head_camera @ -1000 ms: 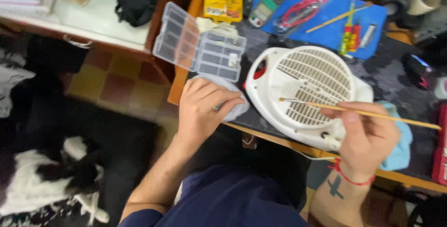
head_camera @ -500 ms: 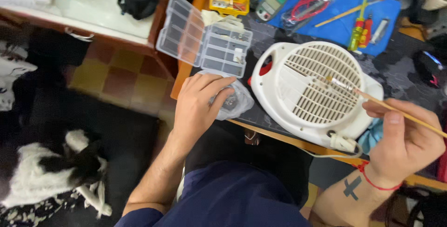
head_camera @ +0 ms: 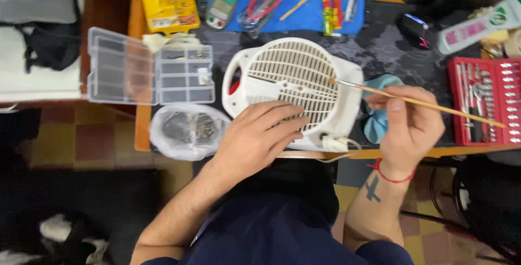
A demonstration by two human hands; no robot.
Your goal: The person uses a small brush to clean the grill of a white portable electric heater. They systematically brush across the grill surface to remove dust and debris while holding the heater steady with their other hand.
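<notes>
Cluttered with tools, a dark workbench (head_camera: 391, 58) is stretching out ahead of both hands, with checkered floor tiles showing below its edge. Since a moment ago the left hand (head_camera: 260, 140) has come off the clear plastic bag (head_camera: 187, 130) and is now lying flat, fingers spread, on the lower grille of the white fan heater (head_camera: 296, 88), steadying it; the bag is sitting just to the left of that hand, let go. The right hand (head_camera: 410, 124) is pinching a thin wooden-handled brush (head_camera: 418, 103), whose tip is touching the grille's right side, so the dusting of the slats appears under way. Beyond the left hand an open clear organizer box (head_camera: 149, 72) is lying; beside the right hand's knuckles a red socket set (head_camera: 483, 99) is resting.
</notes>
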